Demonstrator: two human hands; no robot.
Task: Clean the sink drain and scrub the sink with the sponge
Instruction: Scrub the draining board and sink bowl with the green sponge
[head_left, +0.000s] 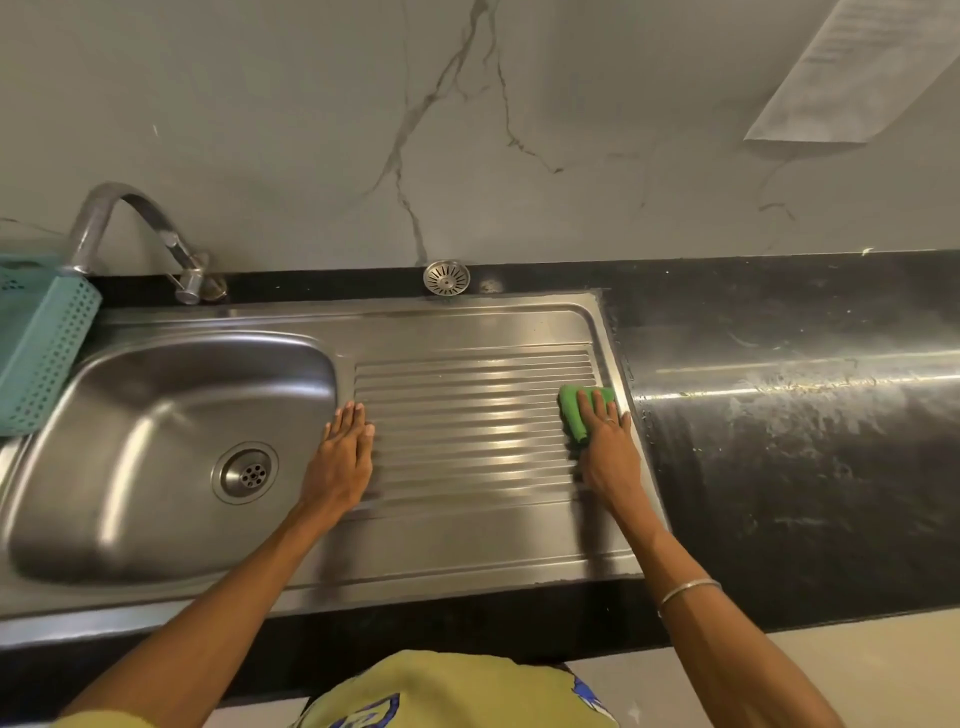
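A steel sink (130, 415) with a round drain (245, 473) in its basin lies at the left; its ribbed drainboard (467, 410) stretches to the right. My right hand (605, 447) presses a green sponge (574, 408) flat against the drainboard's right end, fingers straight on top of it. My left hand (340, 457) rests flat on the drainboard's left end, beside the basin, holding nothing. A round metal drain strainer (446, 277) sits out of the drain on the black ledge behind the drainboard.
A curved tap (130, 228) stands behind the basin. A teal perforated basket (36, 343) leans at the far left. Black countertop (779, 415) with pale smears runs to the right. A marbled grey wall rises behind.
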